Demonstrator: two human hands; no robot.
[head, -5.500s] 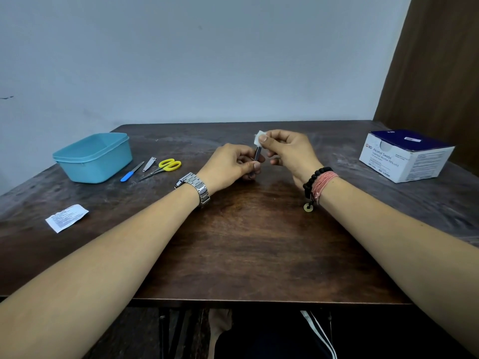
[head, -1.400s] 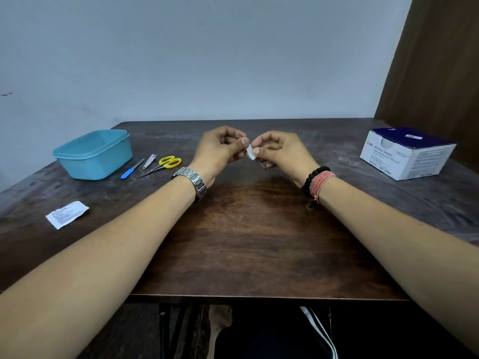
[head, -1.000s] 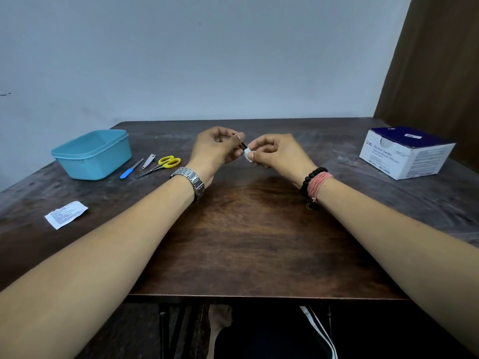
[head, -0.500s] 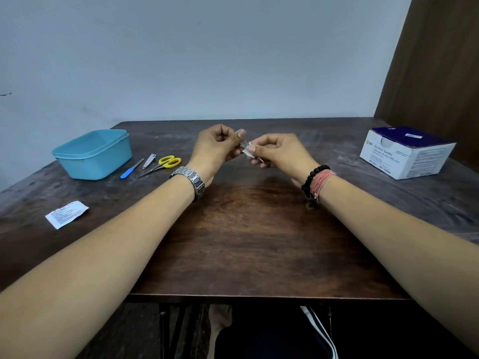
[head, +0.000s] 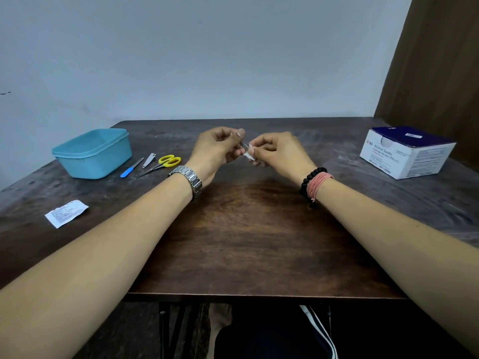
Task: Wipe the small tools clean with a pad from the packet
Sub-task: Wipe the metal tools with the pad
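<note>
Soft, even, rather dim indoor light falls from above, leaving only faint shadows under the forearms on the table (head: pixel 246 229), a mild sheen on its wood centre, sharp focus throughout, and wide-angle stretching that bows the table's edges and enlarges the near arms.

tub (head: pixel 92 154) left | scissors (head: pixel 166 163) beside | box (head: pixel 407 151) right

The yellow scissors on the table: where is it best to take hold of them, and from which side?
Probably by the yellow handle loops, coming from above on the side away from the teal tub. The scissors lie flat with closed blades pointing toward the person's left.
</note>
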